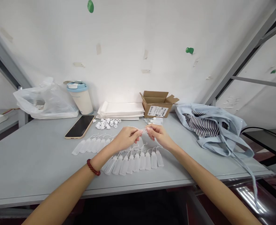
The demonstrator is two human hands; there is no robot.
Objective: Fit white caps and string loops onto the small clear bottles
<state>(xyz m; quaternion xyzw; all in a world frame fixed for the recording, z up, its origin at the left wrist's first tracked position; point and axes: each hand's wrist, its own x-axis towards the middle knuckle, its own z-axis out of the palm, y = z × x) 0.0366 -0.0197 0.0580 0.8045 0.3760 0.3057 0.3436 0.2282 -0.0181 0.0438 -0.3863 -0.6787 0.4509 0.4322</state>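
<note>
My left hand [128,137] and my right hand [158,134] meet above the table, fingertips pinched. A small whitish translucent piece [144,129] spans the gap between them; its kind is too small to tell and mostly hidden by the fingers. Below my hands lies a front row of small translucent squeeze bottles [136,163], each with a thin bent tube on top. A second row of such bottles [91,145] lies further back to the left, partly covered by my left wrist. Behind it sits a heap of small white caps [106,123].
A phone [80,126] lies left of the caps. Along the wall stand a plastic bag [51,100], a lidded tumbler [81,98], a stack of white envelopes or sheets [121,110] and an open cardboard box [157,107]. A light-blue cloth bag [224,125] lies at right.
</note>
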